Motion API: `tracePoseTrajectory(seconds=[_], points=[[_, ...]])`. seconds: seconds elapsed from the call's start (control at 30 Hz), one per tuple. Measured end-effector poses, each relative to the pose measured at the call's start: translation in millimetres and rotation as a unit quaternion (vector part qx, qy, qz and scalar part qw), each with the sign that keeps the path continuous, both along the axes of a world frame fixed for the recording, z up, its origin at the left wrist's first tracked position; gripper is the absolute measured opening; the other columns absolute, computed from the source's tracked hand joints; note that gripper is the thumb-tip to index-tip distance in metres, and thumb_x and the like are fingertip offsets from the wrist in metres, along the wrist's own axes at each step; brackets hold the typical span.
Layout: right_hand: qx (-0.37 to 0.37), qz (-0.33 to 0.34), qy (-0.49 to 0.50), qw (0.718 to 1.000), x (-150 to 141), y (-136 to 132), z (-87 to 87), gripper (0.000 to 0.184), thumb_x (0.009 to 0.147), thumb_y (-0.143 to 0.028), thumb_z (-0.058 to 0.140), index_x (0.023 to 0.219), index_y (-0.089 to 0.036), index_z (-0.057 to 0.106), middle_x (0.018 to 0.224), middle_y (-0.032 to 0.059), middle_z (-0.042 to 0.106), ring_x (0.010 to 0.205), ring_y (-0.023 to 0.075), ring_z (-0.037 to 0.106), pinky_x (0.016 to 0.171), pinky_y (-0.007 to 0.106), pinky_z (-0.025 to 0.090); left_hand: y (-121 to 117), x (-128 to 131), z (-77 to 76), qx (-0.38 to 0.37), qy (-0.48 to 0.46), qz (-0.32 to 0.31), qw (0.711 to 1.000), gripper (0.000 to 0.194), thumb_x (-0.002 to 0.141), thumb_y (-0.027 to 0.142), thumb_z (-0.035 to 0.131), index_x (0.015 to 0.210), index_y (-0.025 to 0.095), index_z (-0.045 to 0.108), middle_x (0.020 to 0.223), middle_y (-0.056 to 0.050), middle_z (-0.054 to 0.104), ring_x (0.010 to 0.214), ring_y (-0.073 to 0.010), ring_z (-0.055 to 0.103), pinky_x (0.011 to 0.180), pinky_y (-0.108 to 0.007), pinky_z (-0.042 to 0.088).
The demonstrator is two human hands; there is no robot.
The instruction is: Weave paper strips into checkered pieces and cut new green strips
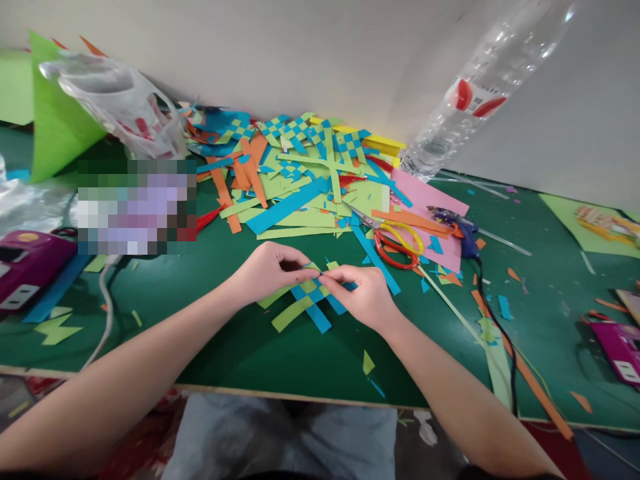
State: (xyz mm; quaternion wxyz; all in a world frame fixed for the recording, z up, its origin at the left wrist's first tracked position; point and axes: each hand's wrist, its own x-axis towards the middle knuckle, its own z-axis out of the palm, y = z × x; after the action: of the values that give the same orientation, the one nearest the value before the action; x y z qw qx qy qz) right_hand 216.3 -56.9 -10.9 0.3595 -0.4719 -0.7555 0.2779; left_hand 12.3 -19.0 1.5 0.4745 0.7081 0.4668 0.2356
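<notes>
Between my hands, low over the green table [225,360], is a woven piece of blue and light-green paper strips [311,293], its loose strip ends sticking out toward me and to the sides. My left hand [275,273] pinches its far edge between thumb and fingers. From the other side my right hand [357,287] pinches the same edge, the fingertips of both hands almost touching. The fingers hide part of the weave. Just beyond lies a heap of green, blue and orange paper strips [295,220] with several finished checkered pieces [300,130] on it.
Scissors with red and yellow handles [400,247] lie right of the heap, by pink paper [435,213] and a blue glue gun [467,239]. A large clear bottle [480,100] leans against the wall. A plastic bag [125,107] stands at left. Cables cross both sides.
</notes>
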Motion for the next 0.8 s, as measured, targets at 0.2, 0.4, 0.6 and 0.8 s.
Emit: tracePoseTrajectory(seconds=[0.2,0.4,0.6,0.8], points=[[-0.012,0.003,0.019,1.000,2.7,1.2,0.8,0.017,0.088,-0.030,0.062,0.080,-0.022,0.075,0.074,-0.0008,0.075,0.065,0.0133,0.069,0.062,0.022,0.053,1.0,-2.2,0.1,-0.014,0.003,-0.020,1.000,0.039,0.070,0.048,0.076,0.061,0.015,0.057,0.053,0.006,0.042,0.049,-0.0061,0.033,0.043,-0.020,0.025],[-0.003,-0.025,0.028,0.999,4.3,2.3,0.3,0.018,0.089,-0.033,0.062,0.084,-0.023,0.075,0.075,-0.0001,0.076,0.067,0.0145,0.070,0.063,0.023,0.055,1.5,-2.5,2.5,-0.015,0.016,-0.019,1.000,0.043,0.072,0.048,0.073,0.055,0.015,0.052,0.052,0.006,0.038,0.050,-0.0064,0.029,0.045,-0.022,0.022],[-0.011,-0.026,0.025,0.999,4.8,3.1,-2.0,0.018,0.089,-0.035,0.062,0.083,-0.023,0.075,0.076,-0.0002,0.076,0.068,0.0150,0.070,0.064,0.024,0.056,2.1,-3.0,0.1,-0.015,0.004,-0.027,1.000,0.049,0.070,0.048,0.076,0.050,0.016,0.044,0.050,0.007,0.033,0.048,-0.0055,0.027,0.044,-0.022,0.021],[-0.004,-0.028,0.032,0.999,6.3,2.8,-2.8,0.017,0.088,-0.035,0.063,0.085,-0.023,0.075,0.077,-0.0003,0.076,0.067,0.0143,0.070,0.062,0.024,0.055,2.7,-3.3,-1.0,-0.062,-0.025,0.012,0.998,0.037,0.063,0.045,0.081,0.083,0.016,0.069,0.064,0.002,0.063,0.056,-0.0105,0.055,0.054,-0.023,0.046]])
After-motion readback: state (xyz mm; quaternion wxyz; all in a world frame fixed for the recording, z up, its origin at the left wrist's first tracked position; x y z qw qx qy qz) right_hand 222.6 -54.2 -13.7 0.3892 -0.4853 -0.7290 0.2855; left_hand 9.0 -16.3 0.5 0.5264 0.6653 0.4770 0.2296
